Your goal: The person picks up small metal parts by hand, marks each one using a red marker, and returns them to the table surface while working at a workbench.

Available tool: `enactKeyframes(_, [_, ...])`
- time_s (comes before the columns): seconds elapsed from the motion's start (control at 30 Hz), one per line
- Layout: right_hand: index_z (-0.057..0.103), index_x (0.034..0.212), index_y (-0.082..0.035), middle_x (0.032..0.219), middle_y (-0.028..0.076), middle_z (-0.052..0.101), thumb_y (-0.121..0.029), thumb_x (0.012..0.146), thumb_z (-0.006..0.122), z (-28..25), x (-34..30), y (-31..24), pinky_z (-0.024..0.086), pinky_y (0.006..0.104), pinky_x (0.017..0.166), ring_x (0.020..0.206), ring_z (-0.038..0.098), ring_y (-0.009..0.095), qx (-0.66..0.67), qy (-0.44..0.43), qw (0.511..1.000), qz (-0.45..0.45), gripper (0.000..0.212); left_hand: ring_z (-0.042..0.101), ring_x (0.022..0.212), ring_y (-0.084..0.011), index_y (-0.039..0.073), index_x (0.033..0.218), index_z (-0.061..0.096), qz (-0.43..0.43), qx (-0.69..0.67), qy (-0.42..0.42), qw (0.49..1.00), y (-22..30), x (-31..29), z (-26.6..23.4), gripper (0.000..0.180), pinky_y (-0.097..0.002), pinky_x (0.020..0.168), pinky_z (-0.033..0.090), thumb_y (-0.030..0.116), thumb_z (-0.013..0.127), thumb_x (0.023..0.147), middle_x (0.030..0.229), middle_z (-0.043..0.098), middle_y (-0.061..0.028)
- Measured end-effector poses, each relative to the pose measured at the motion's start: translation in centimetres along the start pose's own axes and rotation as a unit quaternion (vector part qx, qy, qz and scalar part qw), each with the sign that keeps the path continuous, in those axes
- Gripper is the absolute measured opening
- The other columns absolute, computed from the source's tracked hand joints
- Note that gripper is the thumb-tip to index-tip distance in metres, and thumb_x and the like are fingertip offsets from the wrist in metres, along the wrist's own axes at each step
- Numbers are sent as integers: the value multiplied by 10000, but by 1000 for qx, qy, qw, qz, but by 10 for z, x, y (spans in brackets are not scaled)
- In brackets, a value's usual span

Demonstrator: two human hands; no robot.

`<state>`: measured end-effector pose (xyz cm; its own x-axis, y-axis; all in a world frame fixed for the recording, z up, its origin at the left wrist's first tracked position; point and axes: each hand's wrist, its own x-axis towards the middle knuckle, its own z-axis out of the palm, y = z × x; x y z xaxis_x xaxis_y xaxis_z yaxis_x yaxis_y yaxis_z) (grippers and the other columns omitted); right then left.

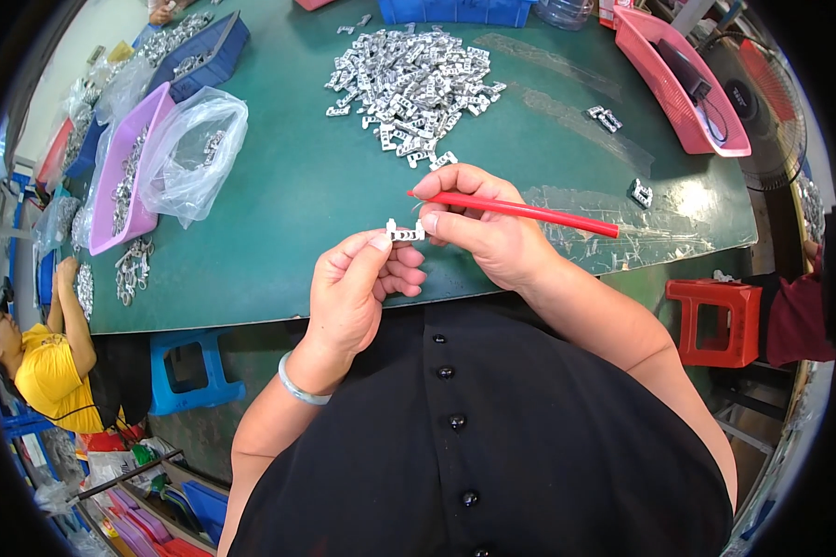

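Note:
Between the thumb and fingers of my left hand (348,288) is a small white-and-grey bracket-like part (406,235), held level just above the table's near edge. My right hand (506,241) grips a slim red pen-like stick (539,213), its narrow tip pointing left above the part. The right thumb and fingertips are close to the part's right end; whether they touch it I cannot tell. Farther back on the green table (279,186) lies a large heap of similar small parts (413,88). A few more parts (605,119) lie to the right, with another dark-and-white one (641,193) nearer me.
On the left are a purple basket (132,209) of metal pieces, a clear plastic bag (195,153) and a blue bin (204,65). A pink basket (715,121) and a fan (748,102) stand at right. Stools, one blue (193,371), one red (720,320), flank me; a person in yellow (56,371) sits left.

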<state>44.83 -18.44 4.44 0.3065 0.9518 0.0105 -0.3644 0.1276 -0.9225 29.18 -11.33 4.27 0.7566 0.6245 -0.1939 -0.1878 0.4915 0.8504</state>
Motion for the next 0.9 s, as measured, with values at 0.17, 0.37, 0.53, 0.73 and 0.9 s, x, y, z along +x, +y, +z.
enactKeyframes(0.17, [531,956,-1,788,17,553,-14,764,585,-2,0,2,440,200,644,724,523,65,16,-4,1000,10,200,587,581,-148,-17,879,579,-13,22,33,999,-1,0,3,239,-255,535,486,169,431,901,737,613,-97])
enactKeyframes(0.37, [527,960,1,797,17,552,-20,766,590,2,-1,-1,442,200,642,720,523,65,16,-1,1000,24,205,579,570,-142,-11,868,579,-10,15,45,999,-1,0,2,229,-248,522,475,166,437,896,724,610,-93])
enactKeyframes(0.53, [517,977,-3,800,22,552,-22,764,593,-2,-2,2,440,206,664,728,521,67,-19,-19,1000,7,226,580,573,-143,-8,871,581,-11,6,51,999,-1,0,1,225,-248,523,476,163,437,895,726,611,-90])
enactKeyframes(0.73, [502,1001,-6,807,22,554,-10,759,596,0,-2,4,436,209,680,747,519,66,-7,-30,999,-6,259,586,599,-144,-11,887,591,6,17,53,998,-2,-1,1,207,-249,546,483,157,468,888,739,613,-88])
enactKeyframes(0.9, [503,1008,-11,814,20,553,-4,758,595,-2,-2,4,438,212,688,758,522,66,-13,-26,1000,-8,266,593,625,-148,-10,908,596,25,25,45,998,-2,-2,0,179,-251,566,491,142,506,879,761,618,-92])
